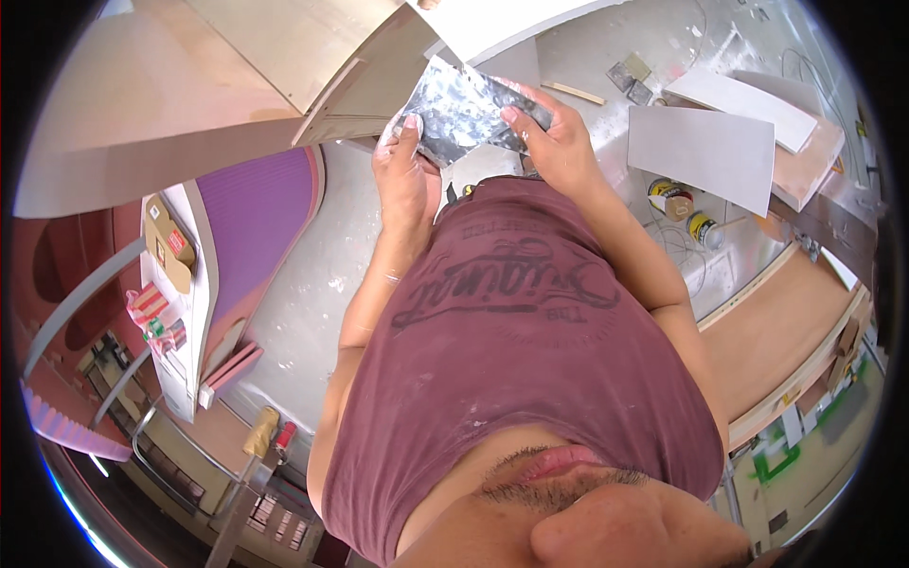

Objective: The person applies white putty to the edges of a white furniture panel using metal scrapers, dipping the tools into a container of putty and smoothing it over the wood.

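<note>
A dark, roughly rectangular sheet [464, 114], mottled with whitish powder and resembling sandpaper, is held out in front of my torso. Closed on its left edge is my left hand [405, 170], the thumb lying on top. My right hand [561, 137] pinches the right end, also with the thumb above. The fingers behind the sheet are mostly hidden. Just beyond it is the corner of a white panel [492, 28]. White dust marks the fingers of both hands.
Large pale wooden panels [237, 57] rise at the upper left. A curved purple-topped piece [251, 208] stands at left, beside a cardboard box [170, 244]. On the right are a grey board [703, 151], yellow-labelled cans [701, 229] and a curved wooden frame [776, 341]. A wood strip [575, 93] lies on the floor.
</note>
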The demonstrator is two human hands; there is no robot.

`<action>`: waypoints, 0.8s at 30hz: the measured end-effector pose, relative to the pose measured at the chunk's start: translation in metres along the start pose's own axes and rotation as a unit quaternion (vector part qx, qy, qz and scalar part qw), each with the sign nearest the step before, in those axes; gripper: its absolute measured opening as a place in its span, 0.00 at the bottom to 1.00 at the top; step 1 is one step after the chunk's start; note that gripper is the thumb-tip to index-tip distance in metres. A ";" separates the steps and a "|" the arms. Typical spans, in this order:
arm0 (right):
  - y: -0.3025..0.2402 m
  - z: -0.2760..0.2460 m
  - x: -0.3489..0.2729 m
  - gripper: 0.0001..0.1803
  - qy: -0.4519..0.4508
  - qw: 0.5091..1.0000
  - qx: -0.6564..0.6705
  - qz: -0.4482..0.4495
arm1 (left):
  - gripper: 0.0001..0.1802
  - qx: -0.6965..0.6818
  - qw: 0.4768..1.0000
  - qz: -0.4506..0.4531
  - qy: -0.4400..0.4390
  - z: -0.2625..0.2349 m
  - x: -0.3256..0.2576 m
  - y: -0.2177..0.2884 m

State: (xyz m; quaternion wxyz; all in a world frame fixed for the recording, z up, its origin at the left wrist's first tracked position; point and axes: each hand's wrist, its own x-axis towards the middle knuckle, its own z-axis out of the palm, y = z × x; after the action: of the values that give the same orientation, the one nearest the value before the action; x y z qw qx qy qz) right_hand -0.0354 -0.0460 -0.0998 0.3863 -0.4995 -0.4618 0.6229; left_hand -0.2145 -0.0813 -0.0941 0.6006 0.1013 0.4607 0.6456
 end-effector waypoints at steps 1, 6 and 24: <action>-0.001 0.001 -0.002 0.20 -0.033 0.999 -0.011 -0.015 | 0.12 0.013 1.000 0.010 -0.002 -0.001 0.000 0.001; -0.009 -0.013 -0.002 0.19 -0.085 0.986 -0.146 -0.007 | 0.13 0.008 0.999 0.032 -0.001 -0.010 0.002 0.005; 0.004 -0.054 0.044 0.15 0.279 0.925 -0.229 -0.122 | 0.19 0.076 0.996 0.031 0.023 -0.067 -0.006 -0.001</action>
State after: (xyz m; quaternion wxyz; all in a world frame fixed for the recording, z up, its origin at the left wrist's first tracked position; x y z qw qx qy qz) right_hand 0.0088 0.0048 -0.1196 0.4479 -0.6675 -0.5229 0.2835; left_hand -0.2585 -0.1184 -0.1295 0.5601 0.1456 0.5188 0.6293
